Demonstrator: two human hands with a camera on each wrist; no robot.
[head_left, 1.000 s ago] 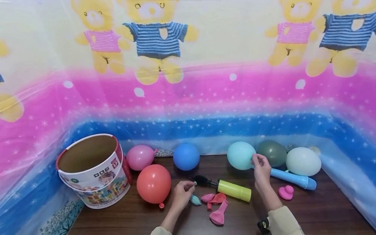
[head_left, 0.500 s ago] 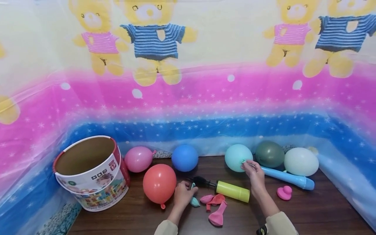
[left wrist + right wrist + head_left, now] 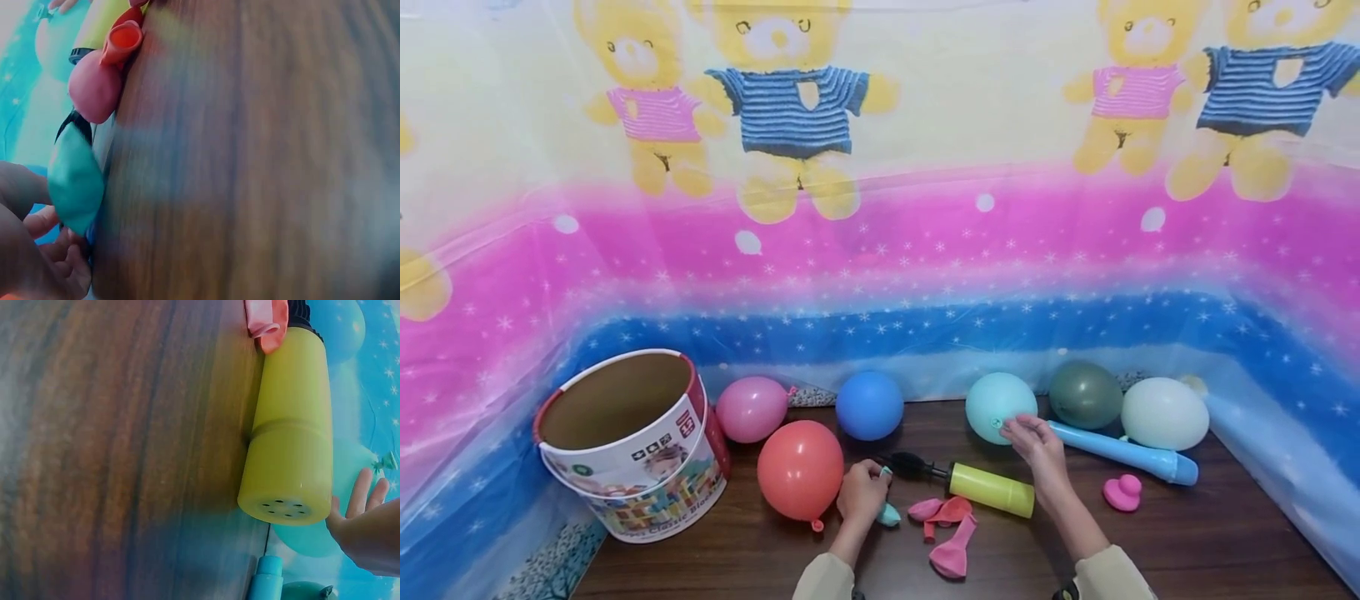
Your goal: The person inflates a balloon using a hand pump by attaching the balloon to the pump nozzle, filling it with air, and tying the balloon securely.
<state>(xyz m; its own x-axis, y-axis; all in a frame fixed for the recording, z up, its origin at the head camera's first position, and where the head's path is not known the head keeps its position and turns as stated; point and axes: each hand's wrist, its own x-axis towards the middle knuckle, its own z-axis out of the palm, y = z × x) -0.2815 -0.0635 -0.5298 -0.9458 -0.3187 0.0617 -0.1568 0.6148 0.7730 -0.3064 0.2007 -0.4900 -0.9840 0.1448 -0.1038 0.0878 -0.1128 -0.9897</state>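
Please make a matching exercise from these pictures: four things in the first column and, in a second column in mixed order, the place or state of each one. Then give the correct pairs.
Things:
1. round bucket
2. yellow pump
3. mint balloon
4. pink duck

Places or states:
A. inflated, its knot touched by the right hand
B. lies on its side between the two hands
C. stands open at the far left of the table
D. sits alone near the right end of the blue pump

Pairs: 1-C, 2-B, 3-A, 4-D

bucket (image 3: 632,442) left, pump (image 3: 977,486) perhaps centre
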